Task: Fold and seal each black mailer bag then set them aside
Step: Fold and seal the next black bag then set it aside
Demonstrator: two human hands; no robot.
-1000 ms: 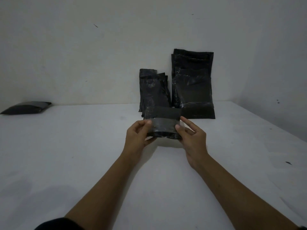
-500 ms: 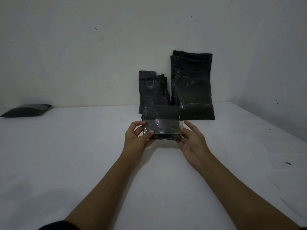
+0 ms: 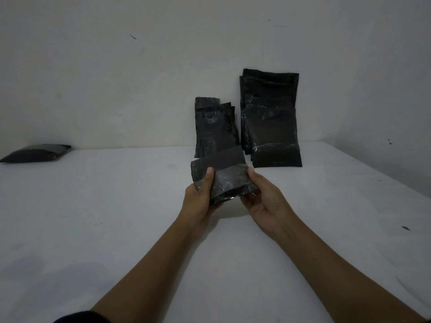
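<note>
At frame centre, the left hand [image 3: 201, 198] and right hand [image 3: 264, 201] grip a small folded black plastic mailer bag [image 3: 225, 177] above the white desk [image 3: 116, 206]. Behind it, two stacks of black mailer bags [image 3: 271, 120] lean against the wall; another dark bag [image 3: 35, 153] lies far left.

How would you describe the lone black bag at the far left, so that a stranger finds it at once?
Follow the white table to its far left edge, by the wall. The black bag lies flat there, alone, whereas the other bags lean upright against the wall.
</note>
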